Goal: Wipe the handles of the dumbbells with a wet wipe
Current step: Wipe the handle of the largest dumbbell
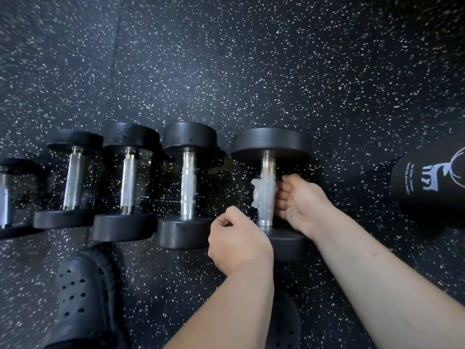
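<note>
**Wipe on the far-right handle, mid-pass**

Your right fingers (283,195) are curled round the handle (267,172) of the right dumbbell (271,142), right of frame centre. They clamp the wipe (256,192) against the metal, and a white crumple of it shows on the handle's left side. The right hand (302,202) sits at mid-handle. Bare metal shows above and below it.

Your left hand (239,243) is just below and left. Its fingers are curled into a loose fist with nothing visible in them. Contact with the lower head: cannot tell.

Four more dumbbells (188,182) lie in a row to the left on the floor (251,59), the last cut off by the frame edge.

Judgement: this handle is partly done, with its two ends still to cover. The other four handles look dry and bright, but wiped or not cannot be read from here. Log them as unconfirmed.
</note>
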Action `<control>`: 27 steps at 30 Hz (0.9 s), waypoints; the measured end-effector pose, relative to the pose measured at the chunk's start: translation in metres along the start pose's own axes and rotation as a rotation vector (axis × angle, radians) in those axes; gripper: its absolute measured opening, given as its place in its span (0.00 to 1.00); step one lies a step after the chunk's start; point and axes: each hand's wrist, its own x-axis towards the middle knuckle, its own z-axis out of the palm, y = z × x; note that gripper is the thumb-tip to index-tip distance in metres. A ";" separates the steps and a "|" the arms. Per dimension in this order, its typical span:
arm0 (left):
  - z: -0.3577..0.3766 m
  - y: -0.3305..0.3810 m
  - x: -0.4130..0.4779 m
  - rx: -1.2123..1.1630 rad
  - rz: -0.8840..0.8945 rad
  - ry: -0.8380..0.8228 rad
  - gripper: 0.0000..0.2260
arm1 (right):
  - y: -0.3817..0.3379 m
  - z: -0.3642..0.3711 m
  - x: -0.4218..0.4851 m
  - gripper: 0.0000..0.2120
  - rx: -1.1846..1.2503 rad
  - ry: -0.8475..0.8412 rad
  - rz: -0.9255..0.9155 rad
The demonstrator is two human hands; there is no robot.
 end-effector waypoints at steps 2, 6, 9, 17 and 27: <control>0.000 0.001 -0.001 -0.001 -0.004 -0.001 0.19 | 0.001 -0.008 -0.001 0.13 -0.021 0.016 -0.038; -0.001 0.001 -0.002 -0.011 -0.006 0.001 0.17 | 0.001 -0.024 -0.012 0.07 -0.117 -0.009 -0.114; -0.001 0.001 -0.002 -0.007 -0.001 -0.002 0.18 | 0.001 -0.026 -0.021 0.06 -0.130 0.008 -0.181; -0.001 0.002 -0.002 -0.003 -0.003 -0.013 0.19 | 0.004 -0.023 -0.019 0.07 -0.785 0.406 -0.647; 0.000 0.001 -0.001 0.008 0.004 -0.007 0.20 | 0.003 -0.019 -0.019 0.11 -0.141 0.122 -0.277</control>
